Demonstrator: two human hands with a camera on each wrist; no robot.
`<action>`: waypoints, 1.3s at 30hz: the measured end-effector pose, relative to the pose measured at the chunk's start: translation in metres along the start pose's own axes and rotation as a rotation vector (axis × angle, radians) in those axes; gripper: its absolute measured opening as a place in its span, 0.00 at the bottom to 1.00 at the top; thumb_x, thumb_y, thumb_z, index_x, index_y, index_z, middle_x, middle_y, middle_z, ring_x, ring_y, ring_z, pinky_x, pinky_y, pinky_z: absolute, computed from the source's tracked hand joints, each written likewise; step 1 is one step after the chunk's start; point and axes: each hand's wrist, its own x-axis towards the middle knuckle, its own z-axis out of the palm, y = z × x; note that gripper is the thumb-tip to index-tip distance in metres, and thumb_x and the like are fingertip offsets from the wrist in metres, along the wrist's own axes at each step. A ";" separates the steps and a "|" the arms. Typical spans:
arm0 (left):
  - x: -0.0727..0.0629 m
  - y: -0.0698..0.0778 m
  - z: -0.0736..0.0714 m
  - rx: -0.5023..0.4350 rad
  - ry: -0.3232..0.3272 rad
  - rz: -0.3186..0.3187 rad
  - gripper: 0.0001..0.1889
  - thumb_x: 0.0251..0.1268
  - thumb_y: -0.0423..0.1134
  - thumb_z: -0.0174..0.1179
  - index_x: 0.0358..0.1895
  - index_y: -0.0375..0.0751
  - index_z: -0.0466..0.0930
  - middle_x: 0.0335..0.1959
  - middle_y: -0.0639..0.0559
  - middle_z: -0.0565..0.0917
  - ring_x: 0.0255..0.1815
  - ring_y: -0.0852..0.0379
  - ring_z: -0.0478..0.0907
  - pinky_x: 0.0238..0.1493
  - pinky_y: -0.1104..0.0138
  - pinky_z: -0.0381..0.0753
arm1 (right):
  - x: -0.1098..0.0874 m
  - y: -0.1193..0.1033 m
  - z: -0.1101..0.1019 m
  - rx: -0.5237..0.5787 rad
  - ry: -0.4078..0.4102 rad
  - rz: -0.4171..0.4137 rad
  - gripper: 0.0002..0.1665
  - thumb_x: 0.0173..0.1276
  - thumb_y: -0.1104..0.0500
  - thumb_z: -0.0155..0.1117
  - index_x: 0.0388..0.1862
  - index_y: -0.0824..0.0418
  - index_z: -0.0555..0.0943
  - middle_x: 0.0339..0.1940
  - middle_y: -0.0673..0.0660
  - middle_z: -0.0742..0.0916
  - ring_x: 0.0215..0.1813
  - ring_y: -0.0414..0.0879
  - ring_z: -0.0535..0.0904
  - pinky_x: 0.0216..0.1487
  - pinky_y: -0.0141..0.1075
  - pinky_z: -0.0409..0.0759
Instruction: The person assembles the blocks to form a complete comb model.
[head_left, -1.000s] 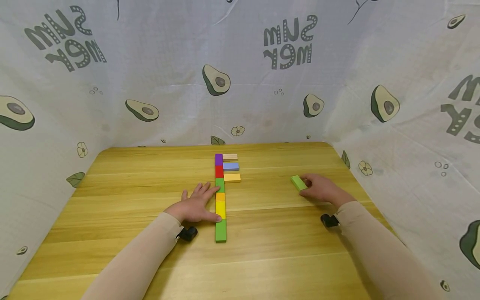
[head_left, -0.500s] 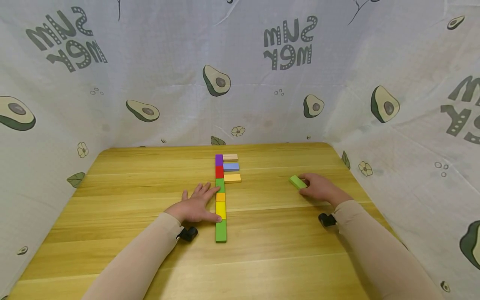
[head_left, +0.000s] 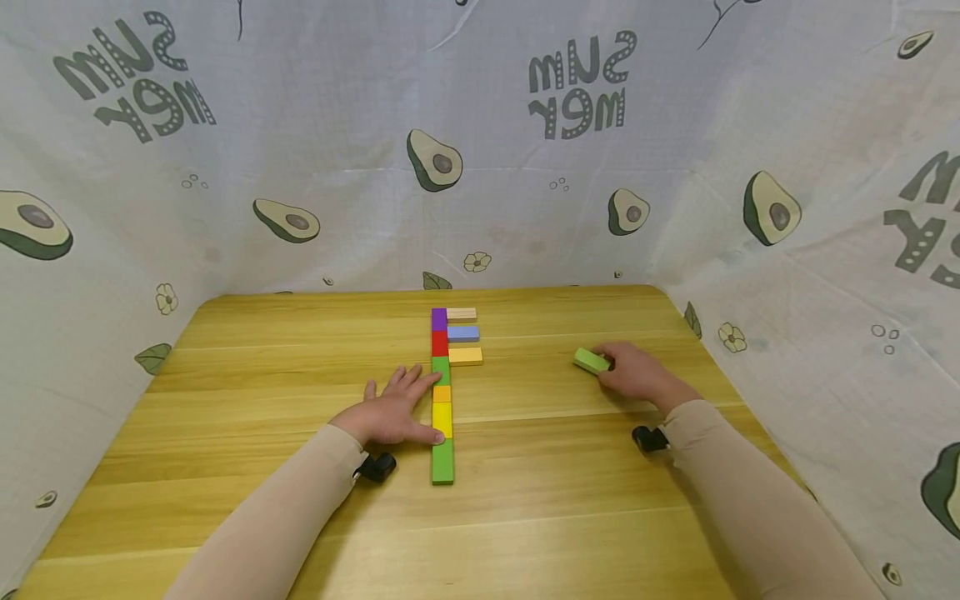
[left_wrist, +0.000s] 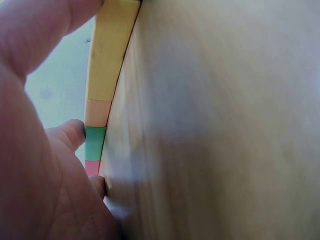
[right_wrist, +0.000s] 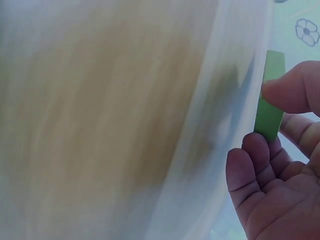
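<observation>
My right hand [head_left: 636, 372] pinches a light green block [head_left: 591, 361] between thumb and fingers, at the right of the table. In the right wrist view the thumb lies across the face of this green block [right_wrist: 270, 95]. My left hand [head_left: 393, 414] is spread beside a straight row of coloured blocks. Its thumb rests by the yellow block [head_left: 442, 419] and a fingertip touches the upper green block [head_left: 440, 367]. Purple [head_left: 438, 319], red [head_left: 439, 343], small orange [head_left: 442, 394] and lower green [head_left: 442, 462] blocks complete the row, end to end.
Three blocks stick out rightward from the row's far part: a plain wood block [head_left: 461, 314], a blue block [head_left: 463, 334] and a pale yellow block [head_left: 466, 357]. A printed cloth [head_left: 360, 225] hangs round the back and sides of the wooden table [head_left: 525, 517].
My right hand has moved slightly left with the light green block, which has turned a little toward lying crosswise. The left hand and the row of blocks stay in place.
</observation>
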 end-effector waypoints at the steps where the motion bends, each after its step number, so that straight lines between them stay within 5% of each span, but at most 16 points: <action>1: 0.000 0.000 0.000 -0.003 0.000 0.000 0.57 0.58 0.66 0.72 0.87 0.62 0.49 0.90 0.44 0.42 0.90 0.37 0.33 0.77 0.25 0.26 | 0.000 -0.002 0.000 0.002 0.003 -0.009 0.33 0.69 0.65 0.61 0.73 0.72 0.73 0.58 0.71 0.84 0.50 0.58 0.80 0.53 0.52 0.80; 11: -0.001 0.001 -0.001 -0.010 -0.006 -0.001 0.57 0.58 0.65 0.72 0.87 0.62 0.49 0.90 0.44 0.41 0.90 0.37 0.32 0.77 0.26 0.26 | 0.006 -0.040 0.001 0.050 0.011 -0.117 0.31 0.67 0.68 0.61 0.70 0.72 0.76 0.56 0.68 0.85 0.45 0.52 0.78 0.45 0.43 0.79; 23: -0.001 0.001 -0.002 0.000 -0.014 0.002 0.56 0.59 0.67 0.71 0.87 0.62 0.48 0.90 0.45 0.41 0.90 0.37 0.32 0.78 0.26 0.26 | 0.012 -0.092 0.009 0.015 -0.020 -0.214 0.28 0.70 0.67 0.63 0.69 0.67 0.79 0.61 0.66 0.84 0.53 0.54 0.78 0.57 0.49 0.80; 39: 0.000 0.000 -0.001 -0.006 -0.015 -0.003 0.57 0.58 0.67 0.71 0.87 0.63 0.48 0.90 0.46 0.40 0.90 0.38 0.31 0.78 0.27 0.25 | 0.020 -0.135 0.027 -0.021 -0.080 -0.288 0.25 0.74 0.66 0.64 0.69 0.64 0.80 0.57 0.60 0.83 0.51 0.48 0.77 0.55 0.44 0.80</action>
